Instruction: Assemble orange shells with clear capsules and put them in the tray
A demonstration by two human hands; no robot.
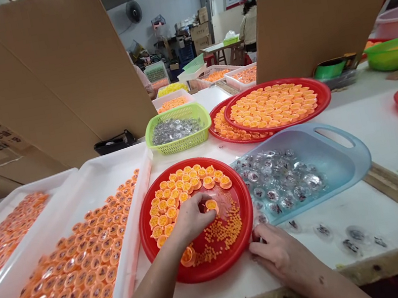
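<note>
My left hand (194, 216) reaches over a round red tray (246, 212) and is closed on a small orange cup (211, 205), thumb and fingers at its side. Similar orange cups (170, 203) with yellow-orange bits inside crowd the tray's left and back. Loose small orange beads (223, 232) lie scattered on the bare right part. Beside the tray's right rim, my right hand (276, 248) rests low with its fingers curled together; whatever is in them is hidden. Near it, several round clear pieces with dark prints (323, 231) lie on the white table.
A blue translucent basin (355, 162) holds more clear discs. White trays (90, 176) of orange pieces stand at left. Behind are a green basket (179, 145) and stacked red trays (324, 98) of orange cups. Cardboard panels (53, 66) enclose the table; a person (249, 24) is beyond.
</note>
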